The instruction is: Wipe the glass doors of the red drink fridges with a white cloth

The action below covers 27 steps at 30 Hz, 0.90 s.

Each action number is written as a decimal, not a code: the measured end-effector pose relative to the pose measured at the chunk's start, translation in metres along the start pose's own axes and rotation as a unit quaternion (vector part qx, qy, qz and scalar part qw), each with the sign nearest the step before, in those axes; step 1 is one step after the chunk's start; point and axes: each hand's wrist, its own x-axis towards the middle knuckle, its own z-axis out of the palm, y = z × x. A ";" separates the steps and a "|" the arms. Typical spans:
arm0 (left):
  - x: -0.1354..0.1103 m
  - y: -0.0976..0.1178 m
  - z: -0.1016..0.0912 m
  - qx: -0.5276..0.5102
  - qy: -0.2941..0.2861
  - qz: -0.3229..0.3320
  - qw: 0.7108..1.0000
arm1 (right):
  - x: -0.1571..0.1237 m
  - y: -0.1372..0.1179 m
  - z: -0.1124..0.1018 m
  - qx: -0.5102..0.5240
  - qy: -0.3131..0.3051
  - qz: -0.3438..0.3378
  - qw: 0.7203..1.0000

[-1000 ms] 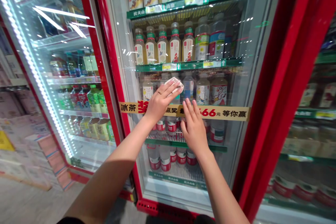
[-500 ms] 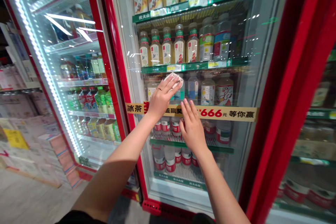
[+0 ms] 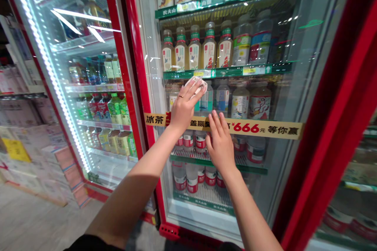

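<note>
My left hand presses a small white cloth flat against the glass door of a red drinks fridge, just below the second green shelf. A ring shows on one finger. My right hand lies flat and open on the same glass, lower and to the right, over a yellow banner sticker with red "666". Behind the glass stand rows of bottled drinks.
A second lit fridge with green and yellow bottles stands to the left. A red door frame runs down the right side. Stacked cartons sit on the floor at far left.
The left hand with the cloth has slid slightly up and right on the glass. The right hand has stayed flat on the banner. The view has shifted a little.
</note>
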 end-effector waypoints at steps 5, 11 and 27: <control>-0.026 -0.012 -0.016 0.005 -0.027 0.066 0.997 | 0.004 -0.006 -0.002 -0.032 0.012 -0.017 0.999; -0.020 -0.030 -0.025 0.002 -0.003 0.034 0.999 | 0.010 -0.010 -0.003 -0.015 -0.002 -0.029 0.999; -0.028 -0.036 -0.029 0.023 0.000 0.066 0.998 | 0.009 -0.007 0.003 -0.016 -0.027 -0.043 0.999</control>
